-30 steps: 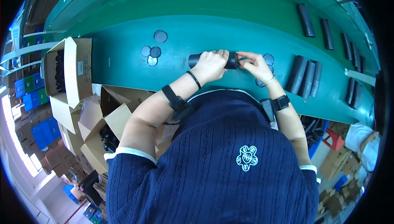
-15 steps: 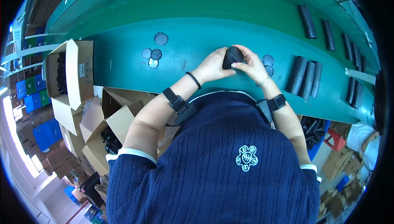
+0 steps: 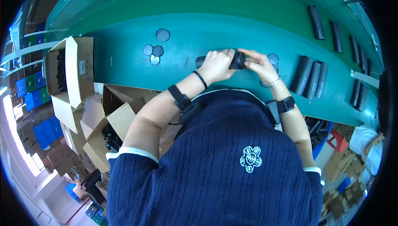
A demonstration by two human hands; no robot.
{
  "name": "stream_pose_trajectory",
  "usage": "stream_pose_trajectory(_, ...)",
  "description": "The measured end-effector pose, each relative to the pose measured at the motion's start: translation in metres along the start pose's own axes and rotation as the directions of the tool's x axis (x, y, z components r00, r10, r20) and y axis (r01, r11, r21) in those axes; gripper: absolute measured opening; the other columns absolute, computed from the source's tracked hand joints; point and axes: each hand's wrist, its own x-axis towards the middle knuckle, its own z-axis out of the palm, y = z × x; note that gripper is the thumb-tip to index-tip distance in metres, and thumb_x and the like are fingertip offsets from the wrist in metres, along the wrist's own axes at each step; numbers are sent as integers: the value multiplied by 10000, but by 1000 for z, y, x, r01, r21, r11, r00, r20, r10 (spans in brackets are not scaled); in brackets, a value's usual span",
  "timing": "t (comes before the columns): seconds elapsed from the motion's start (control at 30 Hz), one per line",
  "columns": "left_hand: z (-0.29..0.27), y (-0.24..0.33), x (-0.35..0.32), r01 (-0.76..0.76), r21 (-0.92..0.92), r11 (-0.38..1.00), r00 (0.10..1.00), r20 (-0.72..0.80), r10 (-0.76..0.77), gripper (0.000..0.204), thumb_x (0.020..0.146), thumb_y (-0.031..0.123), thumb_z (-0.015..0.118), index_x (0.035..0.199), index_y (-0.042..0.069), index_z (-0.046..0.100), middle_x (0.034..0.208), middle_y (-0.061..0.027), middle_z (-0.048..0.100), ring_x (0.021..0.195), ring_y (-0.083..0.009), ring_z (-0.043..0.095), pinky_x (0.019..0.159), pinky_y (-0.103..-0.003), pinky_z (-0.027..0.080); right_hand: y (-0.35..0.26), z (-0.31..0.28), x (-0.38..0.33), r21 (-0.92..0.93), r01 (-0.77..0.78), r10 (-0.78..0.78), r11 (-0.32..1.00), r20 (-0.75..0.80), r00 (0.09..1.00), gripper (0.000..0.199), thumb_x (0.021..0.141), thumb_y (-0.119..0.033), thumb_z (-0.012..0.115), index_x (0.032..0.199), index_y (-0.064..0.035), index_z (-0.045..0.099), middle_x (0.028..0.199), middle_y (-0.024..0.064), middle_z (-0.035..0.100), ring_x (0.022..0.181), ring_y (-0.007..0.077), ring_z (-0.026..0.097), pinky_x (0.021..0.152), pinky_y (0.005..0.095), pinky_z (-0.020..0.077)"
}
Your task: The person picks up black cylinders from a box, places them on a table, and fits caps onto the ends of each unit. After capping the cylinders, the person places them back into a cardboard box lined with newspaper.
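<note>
My left hand [image 3: 217, 65] is clamped round a black cylinder [image 3: 237, 59] over the green workbench [image 3: 132, 74], hiding its middle. My right hand [image 3: 263, 67] has thumb and fingers at its right end; whether they grip, I cannot tell. Dark discs [image 3: 273, 58] beside that hand are partly covered.

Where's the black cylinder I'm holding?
In the head view, upper middle: the black cylinder is in your left hand, its right end at your right hand.
</note>
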Motion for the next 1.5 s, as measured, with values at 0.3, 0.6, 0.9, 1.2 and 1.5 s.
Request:
stream_pose_trajectory(0.3, -9, -1, 6, -70, 141, 988, 997, 37, 66, 497, 688, 239, 737, 1079, -13, 563, 911, -168, 662, 788, -338, 671, 670, -416, 543, -7, 3, 9, -68, -31, 30, 997, -22, 999, 480, 815, -68, 659, 1284, -24, 567, 964, 115, 693, 872, 112, 630, 756, 234, 503)
stream_pose_trajectory(0.6, 4, -6, 4, -192, 312, 930, 978, -21, 209, 394, 668, 151, 705, 994, -15, 558, 829, -148, 634, 777, -291, 666, 712, -385, 544, 1, 13, 11, -130, -37, 27, 991, -78, 997, 400, 753, -13, 646, 1147, 11, 584, 960, 101, 683, 849, 113, 628, 712, 239, 504)
stream_pose_trajectory(0.9, -21, 5, 7, -34, 53, 998, 999, 43, 32, 545, 667, 229, 788, 1088, -32, 560, 917, -157, 657, 830, -291, 674, 732, -380, 542, 25, -13, 10, 66, -7, 16, 998, -133, 991, 443, 792, 85, 541, 1225, -10, 553, 1077, 80, 612, 971, 152, 613, 826, 301, 524)
stream_pose_trajectory(1.2, 9, -11, 15, 201, -945, 259, 955, 130, -267, 628, 868, 368, 693, 1302, -12, 444, 1249, -164, 541, 1164, -234, 526, 982, -350, 430, 8, 4, 26, 199, 40, -61, 979, 99, 993, 932, 700, 13, 783, 1475, -90, 277, 1330, 96, 462, 1216, 196, 479, 1011, 375, 421)
stream_pose_trajectory(1.5, 12, -13, 8, 179, -765, 619, 960, -2, -280, 691, 746, 347, 811, 1229, -25, 487, 1122, -148, 607, 1059, -240, 594, 899, -364, 485, 8, 22, 22, 91, 103, -102, 991, -6, 995, 821, 692, -128, 836, 1385, -71, 399, 1295, 102, 508, 1235, 267, 486, 982, 372, 462)
